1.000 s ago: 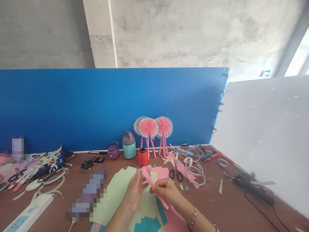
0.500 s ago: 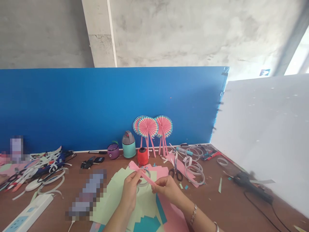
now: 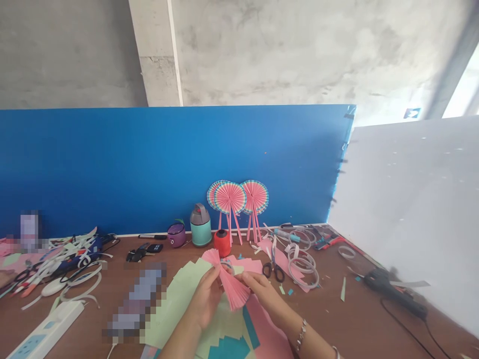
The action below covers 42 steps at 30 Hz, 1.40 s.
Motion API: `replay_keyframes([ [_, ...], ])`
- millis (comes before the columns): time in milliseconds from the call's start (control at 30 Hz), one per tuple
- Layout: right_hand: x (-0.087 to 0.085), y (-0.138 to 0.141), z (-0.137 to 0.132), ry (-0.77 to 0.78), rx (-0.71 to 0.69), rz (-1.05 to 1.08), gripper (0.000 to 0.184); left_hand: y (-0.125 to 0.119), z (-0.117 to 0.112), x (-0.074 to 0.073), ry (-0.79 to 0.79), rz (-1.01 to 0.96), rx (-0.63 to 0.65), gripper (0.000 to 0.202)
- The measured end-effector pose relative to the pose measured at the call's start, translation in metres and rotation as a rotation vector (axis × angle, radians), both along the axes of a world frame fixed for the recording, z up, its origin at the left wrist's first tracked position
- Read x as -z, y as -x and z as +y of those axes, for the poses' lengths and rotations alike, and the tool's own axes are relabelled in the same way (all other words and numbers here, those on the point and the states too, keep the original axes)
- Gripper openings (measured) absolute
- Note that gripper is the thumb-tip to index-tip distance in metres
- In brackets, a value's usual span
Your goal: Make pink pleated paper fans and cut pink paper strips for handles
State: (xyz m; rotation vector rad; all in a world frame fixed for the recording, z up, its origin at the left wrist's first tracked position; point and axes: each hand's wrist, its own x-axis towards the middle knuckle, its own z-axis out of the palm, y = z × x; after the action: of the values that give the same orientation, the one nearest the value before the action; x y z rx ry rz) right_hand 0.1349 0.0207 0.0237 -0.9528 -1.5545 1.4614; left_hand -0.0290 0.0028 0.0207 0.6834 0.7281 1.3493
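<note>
A pleated pink paper fan (image 3: 232,289) is spread between my hands, narrow in the middle and flared at both ends. My left hand (image 3: 209,291) pinches it near its narrow middle. With thumb and fingers, my right hand (image 3: 256,286) holds the edge of the lower flared end. Behind the fan, a roll of tape (image 3: 227,267) is partly covered. Below my hands lie overlapping light green sheets (image 3: 175,301), pink sheets (image 3: 267,324) and teal strips of paper (image 3: 229,347).
Finished round fans (image 3: 230,198) lean on the blue partition (image 3: 149,164). Nearby stand a red container (image 3: 222,243), a turquoise jar (image 3: 201,232) and a purple cup (image 3: 176,235). Scissors (image 3: 273,267), ring-shaped coils (image 3: 305,267) and a glue gun (image 3: 392,291) lie right; a power strip (image 3: 48,331) lies left.
The pink pleated paper, held as a narrow folded strip before, has fanned out at its lower end. My right hand has shifted slightly to the right.
</note>
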Motion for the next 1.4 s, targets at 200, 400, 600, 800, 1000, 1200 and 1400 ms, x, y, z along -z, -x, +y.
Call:
replay_keyframes([
  [200, 0.007, 0.002, 0.004, 0.010, -0.017, -0.024, 0.044, -0.003, -0.003, 0.000, 0.055, 0.016, 0.051, 0.028],
  [400, 0.014, 0.004, 0.003, 0.002, -0.104, -0.007, 0.036, -0.008, -0.004, 0.002, 0.020, 0.086, 0.061, 0.029],
  [600, 0.010, 0.007, -0.001, -0.207, 0.022, -0.165, 0.022, -0.014, -0.005, 0.004, -0.048, 0.274, 0.003, 0.033],
  [800, 0.005, 0.007, -0.006, -0.317, 0.162, -0.245, 0.024, -0.017, -0.006, 0.002, -0.112, 0.338, 0.014, 0.026],
  [1000, 0.011, 0.006, -0.006, -0.406, 0.198, -0.312, 0.020, -0.018, -0.007, 0.000, -0.081, 0.257, -0.002, 0.022],
  [1200, 0.009, 0.007, -0.007, -0.378, 0.173, -0.326, 0.020, -0.017, -0.006, 0.002, -0.007, 0.161, -0.015, 0.024],
  [1400, 0.003, 0.007, -0.013, -0.418, 0.076, -0.311, 0.026, -0.014, -0.005, 0.004, 0.023, 0.049, -0.004, 0.021],
])
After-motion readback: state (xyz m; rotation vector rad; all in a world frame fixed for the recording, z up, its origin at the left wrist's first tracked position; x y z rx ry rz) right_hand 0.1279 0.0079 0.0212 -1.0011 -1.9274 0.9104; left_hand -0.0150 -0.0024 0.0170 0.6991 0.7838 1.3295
